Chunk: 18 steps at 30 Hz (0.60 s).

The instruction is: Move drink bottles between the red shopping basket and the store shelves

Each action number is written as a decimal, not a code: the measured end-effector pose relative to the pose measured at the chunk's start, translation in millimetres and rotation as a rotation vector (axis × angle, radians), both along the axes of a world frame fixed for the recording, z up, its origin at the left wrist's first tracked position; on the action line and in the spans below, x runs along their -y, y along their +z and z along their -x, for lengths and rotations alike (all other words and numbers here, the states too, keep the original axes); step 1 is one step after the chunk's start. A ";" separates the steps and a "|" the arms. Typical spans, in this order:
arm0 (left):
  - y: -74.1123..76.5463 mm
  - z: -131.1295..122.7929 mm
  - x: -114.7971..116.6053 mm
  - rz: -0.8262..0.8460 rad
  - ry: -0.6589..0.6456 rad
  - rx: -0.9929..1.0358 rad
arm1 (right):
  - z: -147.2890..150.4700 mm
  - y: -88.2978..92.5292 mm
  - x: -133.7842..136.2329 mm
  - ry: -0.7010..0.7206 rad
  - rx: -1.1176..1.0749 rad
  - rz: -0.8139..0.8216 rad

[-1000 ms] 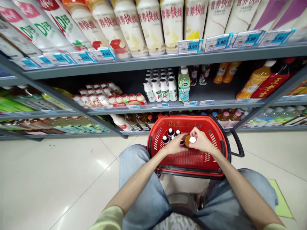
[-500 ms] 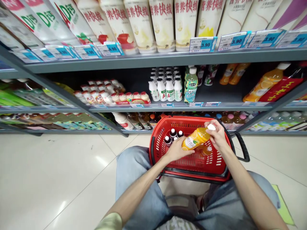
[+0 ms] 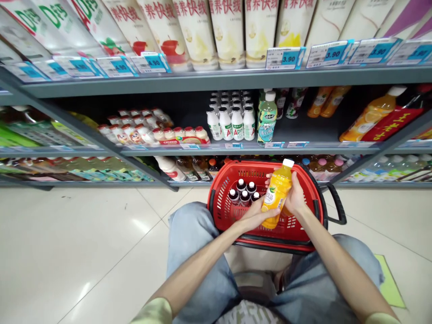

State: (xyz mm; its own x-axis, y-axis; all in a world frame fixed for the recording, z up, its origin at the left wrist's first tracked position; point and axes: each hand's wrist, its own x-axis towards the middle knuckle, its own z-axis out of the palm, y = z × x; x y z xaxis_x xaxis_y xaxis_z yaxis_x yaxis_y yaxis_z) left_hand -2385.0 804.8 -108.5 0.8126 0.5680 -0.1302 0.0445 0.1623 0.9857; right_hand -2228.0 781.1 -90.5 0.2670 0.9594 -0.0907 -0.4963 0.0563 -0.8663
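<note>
An orange juice bottle point(image 3: 277, 192) with a white cap is held nearly upright over the red basket point(image 3: 232, 171). My left hand point(image 3: 258, 215) grips its lower part, the thumb across the label. Against the bottle's upper right side rests my right hand point(image 3: 295, 194), its fingers partly hidden behind it. Several dark bottles with white caps point(image 3: 245, 196) stand in the basket's left part. Something orange shows low in the basket behind my right hand, mostly hidden.
Beyond the basket, the shelf point(image 3: 216, 152) holds small white bottles point(image 3: 231, 123), a green bottle point(image 3: 267, 118) and orange bottles point(image 3: 369, 114). Tall cartons line the shelf above. The basket's black handle point(image 3: 339, 207) sticks out right. My knees flank the basket.
The orange bottle has turned from slanted to nearly upright. My right hand has moved from its cap down to its side. The view has shifted slightly.
</note>
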 end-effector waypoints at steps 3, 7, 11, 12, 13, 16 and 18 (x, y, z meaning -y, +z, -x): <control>-2.2 -3.0 1.1 0.002 -0.095 -0.003 | -2.8 -1.0 -1.1 -0.048 -0.209 0.010; -6.5 -3.5 -2.0 -0.050 -0.103 -0.041 | -5.0 -4.5 -5.4 -0.112 -0.395 0.016; -8.8 -4.5 -3.9 -0.059 -0.080 -0.067 | -6.1 -4.8 -8.0 -0.108 -0.407 0.031; -9.0 -4.8 -4.0 -0.054 -0.080 -0.064 | -5.9 -4.2 -8.1 -0.104 -0.401 0.036; -9.2 -5.1 -3.8 -0.048 -0.079 -0.063 | -5.6 -3.4 -8.0 -0.101 -0.394 0.042; -10.3 -5.2 -2.9 -0.040 -0.068 -0.082 | -3.6 -1.1 -7.4 -0.101 -0.376 0.058; -11.4 -5.1 -2.1 -0.059 -0.053 -0.101 | -2.4 -0.9 -7.5 -0.105 -0.369 0.073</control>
